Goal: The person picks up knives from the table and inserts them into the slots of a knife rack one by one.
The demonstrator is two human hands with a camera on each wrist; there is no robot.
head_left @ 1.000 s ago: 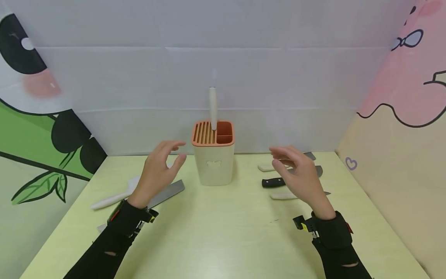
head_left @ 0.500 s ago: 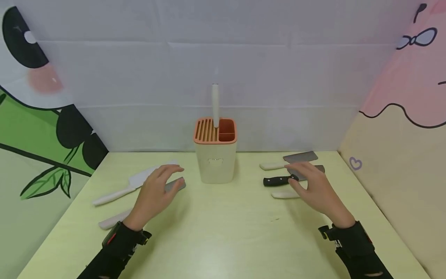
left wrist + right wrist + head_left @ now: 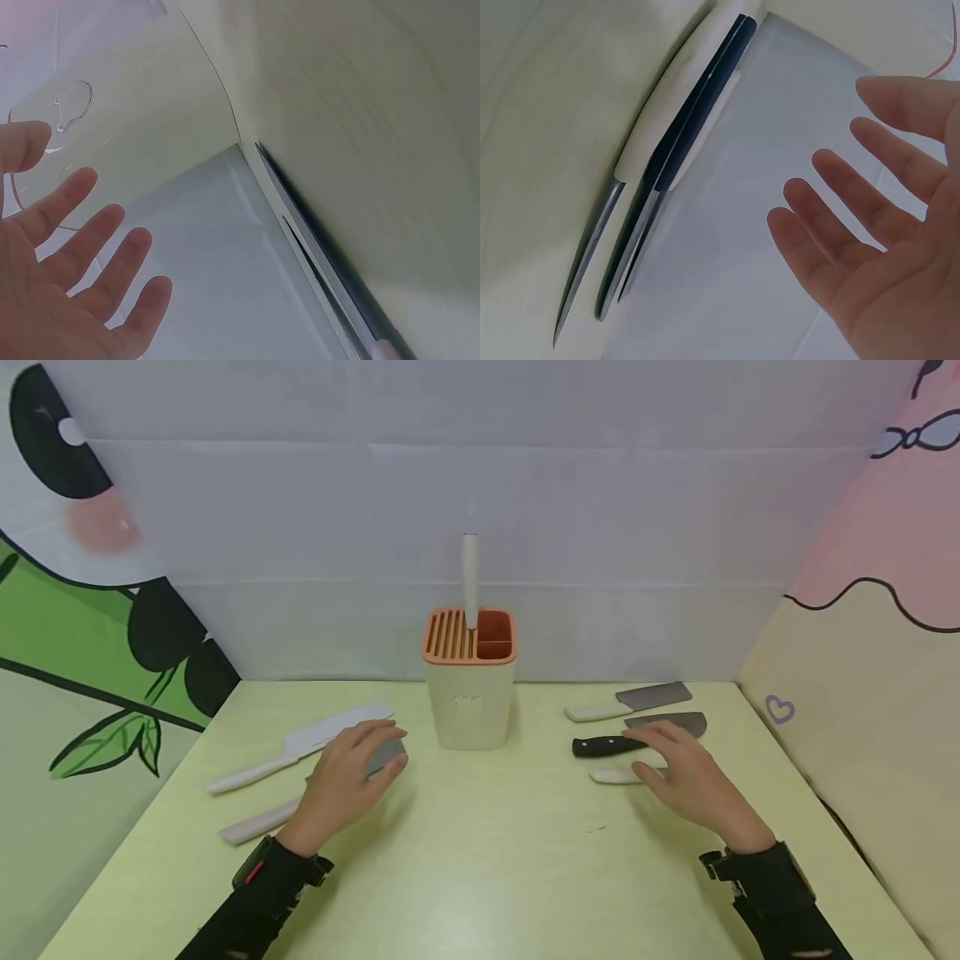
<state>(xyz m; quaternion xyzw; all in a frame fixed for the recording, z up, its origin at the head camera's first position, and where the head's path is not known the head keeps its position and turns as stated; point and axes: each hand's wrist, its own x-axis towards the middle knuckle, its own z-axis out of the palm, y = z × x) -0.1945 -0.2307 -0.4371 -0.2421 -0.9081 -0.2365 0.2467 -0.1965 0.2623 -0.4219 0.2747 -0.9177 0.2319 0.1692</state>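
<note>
My left hand point(image 3: 348, 785) hovers over a knife with a pale grey handle point(image 3: 258, 823), hiding the middle of it. Beyond lies a white-handled cleaver point(image 3: 336, 728). In the left wrist view the left hand point(image 3: 82, 277) has spread fingers and holds nothing, with blades point(image 3: 319, 244) edge-on beside it. My right hand point(image 3: 701, 785) is above a small white-handled knife point(image 3: 617, 776), covering its blade, and close to a black-handled knife point(image 3: 606, 746). A second cleaver point(image 3: 652, 696) lies behind. Relaxed fingers of the right hand point(image 3: 885, 225) hold nothing in the right wrist view.
Between the hands, at the table's back, stands a cream knife block point(image 3: 471, 710) with an orange slotted top and two open compartments. One white handle point(image 3: 470, 581) sticks upright from it. Printed cloth walls point(image 3: 337, 527) border the table point(image 3: 480, 860) behind and at the sides.
My right hand has moved right and down, uncovering the cleaver and more of the black-handled knife. The left hand has come down slightly. The head view has shifted a little.
</note>
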